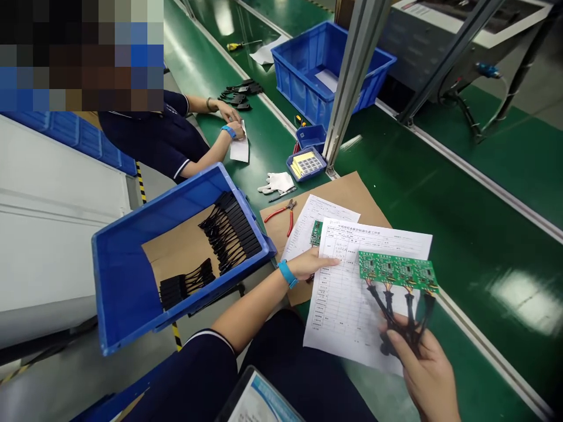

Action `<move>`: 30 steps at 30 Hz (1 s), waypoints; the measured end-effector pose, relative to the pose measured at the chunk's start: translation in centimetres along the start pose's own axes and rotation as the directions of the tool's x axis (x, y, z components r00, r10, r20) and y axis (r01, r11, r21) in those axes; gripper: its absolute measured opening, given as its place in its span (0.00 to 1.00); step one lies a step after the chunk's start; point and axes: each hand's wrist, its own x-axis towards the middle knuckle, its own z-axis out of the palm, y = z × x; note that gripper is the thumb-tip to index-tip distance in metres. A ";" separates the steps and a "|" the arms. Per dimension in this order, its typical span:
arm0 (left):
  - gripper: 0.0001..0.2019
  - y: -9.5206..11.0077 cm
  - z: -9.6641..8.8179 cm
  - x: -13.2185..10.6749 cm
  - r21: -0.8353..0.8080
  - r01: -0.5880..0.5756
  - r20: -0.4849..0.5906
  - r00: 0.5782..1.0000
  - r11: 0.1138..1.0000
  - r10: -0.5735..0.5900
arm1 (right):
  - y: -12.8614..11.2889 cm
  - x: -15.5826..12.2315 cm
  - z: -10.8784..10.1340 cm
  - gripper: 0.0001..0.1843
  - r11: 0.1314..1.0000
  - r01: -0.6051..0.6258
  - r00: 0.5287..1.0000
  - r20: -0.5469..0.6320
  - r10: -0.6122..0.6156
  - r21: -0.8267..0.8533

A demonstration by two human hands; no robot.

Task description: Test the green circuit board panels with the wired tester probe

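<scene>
My left hand [310, 265] is closed on a printed form sheet [331, 313], its thumb on the front and its fingers hidden behind. My right hand [428, 369] is wrapped around the black cables of a green circuit board panel [398, 272]. The panel sits in front of the sheet's right part, with wires hanging from its lower edge. Behind the sheet, near my left hand, another green board [315, 233] peeks out; whether I hold it is hidden. A second printed sheet [303, 228] lies on brown cardboard [363, 202], beside red-handled cutters [290, 217].
At left stands a blue bin [127, 252] with rows of black cabled parts [233, 228]. A white glove [278, 183], a small label tray [307, 164] and a metal post [352, 88] are ahead. A co-worker's hands [233, 123] hold paper beyond the bin.
</scene>
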 end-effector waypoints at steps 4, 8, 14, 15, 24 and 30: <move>0.28 0.1 -1.0 1.0 -0.019 0.010 0.007 1.000 1.000 -0.010 | -0.4 0.4 0.6 0.27 1.000 0.003 1.000 -0.009 -0.003 0.010; 0.27 0.5 -1.4 2.0 -0.018 0.012 0.028 1.000 1.000 -0.011 | -0.5 0.6 0.7 0.27 1.000 -0.020 1.000 -0.018 0.020 0.007; 0.28 1.6 -1.2 2.9 0.023 0.030 0.044 0.999 0.999 -0.031 | 0.0 0.6 0.3 0.27 0.999 -0.035 0.998 -0.046 0.037 0.042; 0.29 1.7 -1.2 3.2 0.035 0.032 0.039 0.999 0.999 -0.033 | 0.0 0.7 0.3 0.27 0.998 -0.032 0.998 -0.050 0.035 0.050; 0.20 1.9 -4.3 7.2 0.355 -0.003 -0.371 0.917 0.935 0.144 | -0.2 6.9 4.7 0.38 0.953 0.152 0.930 0.366 -0.047 -0.264; 0.27 -1.1 -6.2 4.3 0.637 -0.073 -0.501 0.718 0.768 0.483 | 6.8 4.6 3.7 0.34 0.495 0.319 0.801 0.510 0.315 -0.808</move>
